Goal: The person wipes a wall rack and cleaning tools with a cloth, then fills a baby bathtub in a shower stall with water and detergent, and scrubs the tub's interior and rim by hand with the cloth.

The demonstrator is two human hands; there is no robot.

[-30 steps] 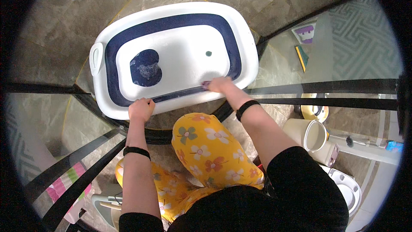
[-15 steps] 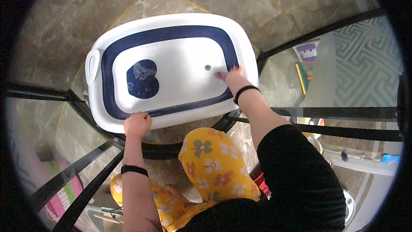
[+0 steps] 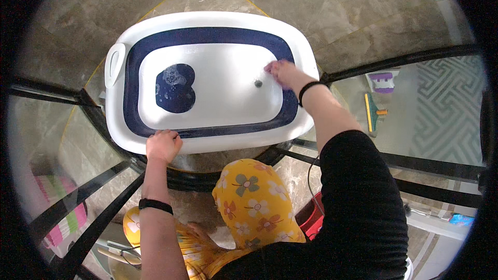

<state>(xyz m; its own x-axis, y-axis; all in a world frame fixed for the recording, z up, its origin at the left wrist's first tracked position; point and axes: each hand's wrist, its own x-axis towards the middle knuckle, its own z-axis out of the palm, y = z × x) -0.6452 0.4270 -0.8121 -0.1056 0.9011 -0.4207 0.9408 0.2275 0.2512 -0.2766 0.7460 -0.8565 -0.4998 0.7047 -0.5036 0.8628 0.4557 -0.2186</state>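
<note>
In front of me lies a white baby bathtub with a navy band around its inner wall. The fingers of my left hand curl over its near rim at the left. Inside the right end, my right hand is over the white floor near the navy band, its fingers bent and smeared by motion, so I cannot see whether they hold anything. Just below those fingers is a small round dark drain plug. A dark blue rounded patch with wet, foamy spots marks the tub floor's left part.
Black-framed glass panels flank me on both sides. Beyond the right one are a green-and-yellow squeegee, a white-and-purple item and a patterned mat. A red bucket stands by my knee.
My right hand has moved up and away from me along the tub's right end. The left hand stays on the near rim. The whole view has shifted slightly.
</note>
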